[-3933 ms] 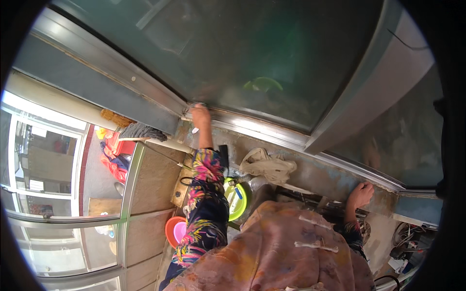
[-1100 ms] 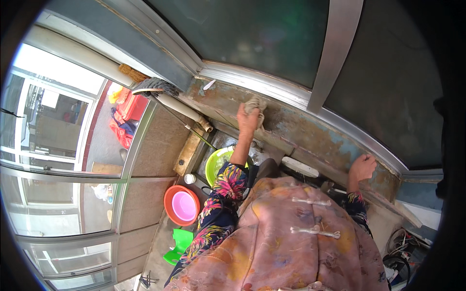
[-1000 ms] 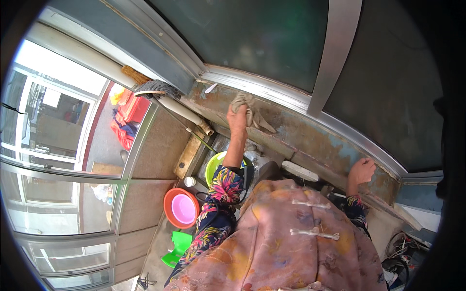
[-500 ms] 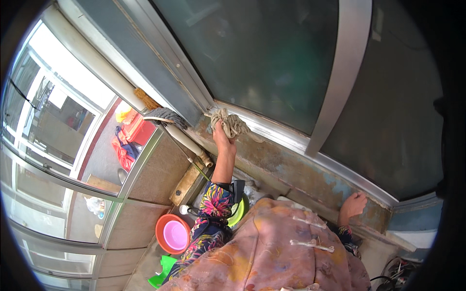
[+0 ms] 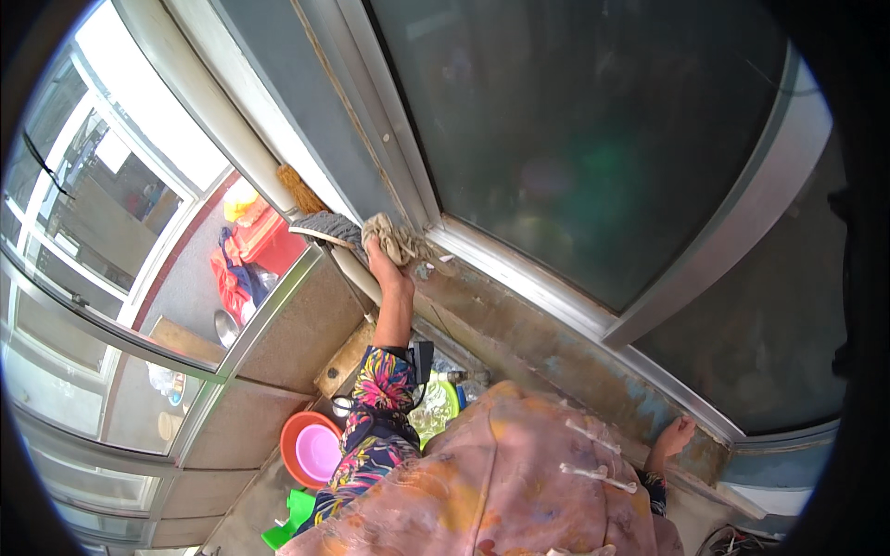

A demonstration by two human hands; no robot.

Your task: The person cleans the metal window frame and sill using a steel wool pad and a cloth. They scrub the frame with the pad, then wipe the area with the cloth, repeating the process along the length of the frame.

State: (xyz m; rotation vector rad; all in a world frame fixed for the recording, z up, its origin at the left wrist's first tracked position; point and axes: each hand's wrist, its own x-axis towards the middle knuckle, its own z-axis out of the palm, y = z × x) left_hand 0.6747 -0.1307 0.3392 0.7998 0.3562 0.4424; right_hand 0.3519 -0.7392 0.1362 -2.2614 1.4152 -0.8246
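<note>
My left hand [image 5: 387, 269] is closed round a crumpled beige rag [image 5: 394, 239]. It holds the rag at the left end of the worn ledge, beside the corner of the window frame. Right by the rag is a grey mop head [image 5: 326, 228], leaning with its handle against the wall pipe. Far to the right, my right hand [image 5: 671, 437] rests on the ledge [image 5: 556, 334] below the window track, its fingers curled in and nothing visible in them. The sliding window [image 5: 593, 176] has dark glass and a silver metal frame [image 5: 519, 275].
Below my left arm sit an orange basin [image 5: 293, 434] with a pink basin [image 5: 320, 452] in it, a lime-green basin [image 5: 434, 412] and a green plastic piece [image 5: 291, 521]. A brush [image 5: 300, 190] hangs by the pipe [image 5: 199, 83]. Glazed panels line the left side.
My left hand has carried the rag leftward off the metal track, up to the mop head. My right hand stays on the ledge. The view has shifted, showing more of the lime-green basin.
</note>
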